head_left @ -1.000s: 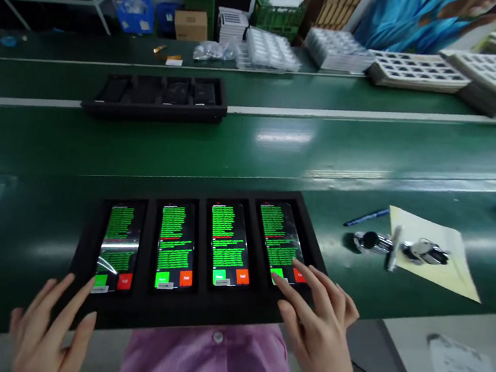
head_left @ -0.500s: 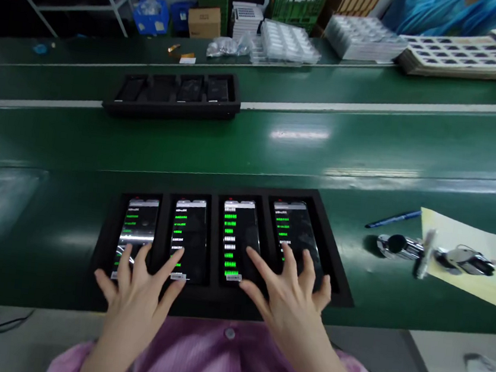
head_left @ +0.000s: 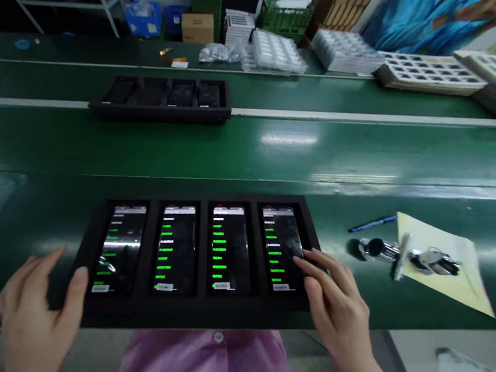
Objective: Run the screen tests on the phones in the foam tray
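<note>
Pointing at the right edge of the end phone [head_left: 283,252], the right hand [head_left: 338,304] holds nothing, its fingers loosely bent and narrowly spaced; whether a tip touches the glass cannot be told. The left hand [head_left: 36,308] is empty too, thumb and fingers wide apart, at eight o'clock of the tray [head_left: 197,313]; contact with the rim is unclear. Four phones [head_left: 230,246] lie in a row there, each in its own compartment, screens lit with green and white lines. A light, straight-down press with one fingertip should serve best, since sliding might shift the lines. Other fingers are better lifted off the glass and the pale label [head_left: 282,287] at six o'clock on it. The left hand would do well to steady the rim. Glare crosses the nine o'clock phone [head_left: 119,261], so a changed viewing angle may help there. Farther out on the tabletop [head_left: 52,211], a pen [head_left: 373,223] and yellow paper [head_left: 464,291] lie between two and three o'clock, apart from the right hand; another tray [head_left: 160,113] sits at eleven.
</note>
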`<state>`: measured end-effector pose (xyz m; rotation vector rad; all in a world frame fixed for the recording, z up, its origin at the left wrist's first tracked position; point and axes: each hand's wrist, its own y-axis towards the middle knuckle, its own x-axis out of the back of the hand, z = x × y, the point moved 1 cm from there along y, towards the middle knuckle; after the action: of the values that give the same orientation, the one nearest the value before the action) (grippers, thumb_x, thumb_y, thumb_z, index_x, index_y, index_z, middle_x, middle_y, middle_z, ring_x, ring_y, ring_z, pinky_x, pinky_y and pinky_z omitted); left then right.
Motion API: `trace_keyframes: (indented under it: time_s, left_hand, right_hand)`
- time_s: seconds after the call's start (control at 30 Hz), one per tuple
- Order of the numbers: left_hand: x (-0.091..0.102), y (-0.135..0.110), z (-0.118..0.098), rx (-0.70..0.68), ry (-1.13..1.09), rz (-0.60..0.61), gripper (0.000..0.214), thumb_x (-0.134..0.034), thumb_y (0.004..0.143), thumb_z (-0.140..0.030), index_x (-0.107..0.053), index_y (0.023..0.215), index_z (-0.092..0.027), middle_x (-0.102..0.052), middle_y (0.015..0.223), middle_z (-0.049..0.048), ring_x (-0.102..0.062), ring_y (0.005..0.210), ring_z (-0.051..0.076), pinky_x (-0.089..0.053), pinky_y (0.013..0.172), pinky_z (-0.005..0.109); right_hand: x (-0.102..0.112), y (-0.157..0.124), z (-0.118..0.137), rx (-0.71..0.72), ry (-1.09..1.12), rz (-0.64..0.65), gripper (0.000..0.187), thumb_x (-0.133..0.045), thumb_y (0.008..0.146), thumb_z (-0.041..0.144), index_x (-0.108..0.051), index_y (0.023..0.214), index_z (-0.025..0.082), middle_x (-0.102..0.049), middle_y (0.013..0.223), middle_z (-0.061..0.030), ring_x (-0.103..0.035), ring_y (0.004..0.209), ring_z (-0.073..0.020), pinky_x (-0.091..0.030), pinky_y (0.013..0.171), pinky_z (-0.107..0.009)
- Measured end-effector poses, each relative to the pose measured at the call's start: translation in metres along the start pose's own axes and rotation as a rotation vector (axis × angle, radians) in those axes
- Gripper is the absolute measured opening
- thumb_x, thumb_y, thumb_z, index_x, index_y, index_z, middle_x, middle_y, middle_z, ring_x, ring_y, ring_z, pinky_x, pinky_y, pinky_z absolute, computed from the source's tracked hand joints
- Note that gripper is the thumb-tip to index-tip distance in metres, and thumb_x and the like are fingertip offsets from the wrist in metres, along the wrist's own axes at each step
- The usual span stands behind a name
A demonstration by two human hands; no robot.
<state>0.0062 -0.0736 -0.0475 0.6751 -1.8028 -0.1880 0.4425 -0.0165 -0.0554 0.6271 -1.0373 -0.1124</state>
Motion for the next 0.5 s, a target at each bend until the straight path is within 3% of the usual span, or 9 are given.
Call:
trace_keyframes:
  time_s: [0.1,0.27,0.37,0.5]
  left_hand:
    - [-0.007,-0.004,0.016,0.061,0.008,0.044,0.057,-0.048,0.103,-0.059,-0.06,0.147,-0.024,-0.064,0.137,0.0169,-0.054,0.14,0.043,-0.04,0.121,0.071]
    - [-0.022,-0.011,0.017,-0.048,-0.034,0.051,0.05,-0.053,0.104,-0.054,-0.067,0.133,-0.016,-0.064,0.133,0.0174,-0.058,0.135,0.035,-0.043,0.121,0.056]
    - [-0.021,-0.013,0.016,-0.105,-0.024,0.061,0.045,-0.055,0.104,-0.05,-0.066,0.134,-0.019,-0.062,0.137,0.016,-0.057,0.136,0.033,-0.042,0.121,0.052]
    - [-0.02,-0.015,0.021,-0.107,-0.008,0.058,0.044,-0.057,0.103,-0.049,-0.065,0.136,-0.02,-0.061,0.139,0.0149,-0.055,0.139,0.033,-0.04,0.123,0.052]
  right_hand:
    - [-0.004,-0.015,-0.009,0.004,0.016,0.045,0.03,-0.052,0.104,0.02,-0.073,0.126,0.025,-0.069,0.129,-0.0097,-0.064,0.123,-0.0265,-0.054,0.101,-0.044]
    - [-0.016,-0.022,-0.014,0.01,-0.05,0.033,0.033,-0.052,0.105,0.027,-0.075,0.128,0.027,-0.066,0.137,-0.0091,-0.062,0.126,-0.0285,-0.051,0.104,-0.047]
    - [-0.015,-0.022,-0.015,0.02,-0.127,0.105,0.031,-0.053,0.105,0.031,-0.076,0.126,0.027,-0.064,0.142,-0.0097,-0.059,0.131,-0.0328,-0.05,0.104,-0.05]
    - [-0.007,-0.028,-0.014,-0.024,-0.037,0.089,0.035,-0.047,0.106,0.027,-0.071,0.132,0.025,-0.06,0.146,-0.0106,-0.059,0.129,-0.0303,-0.051,0.104,-0.048]
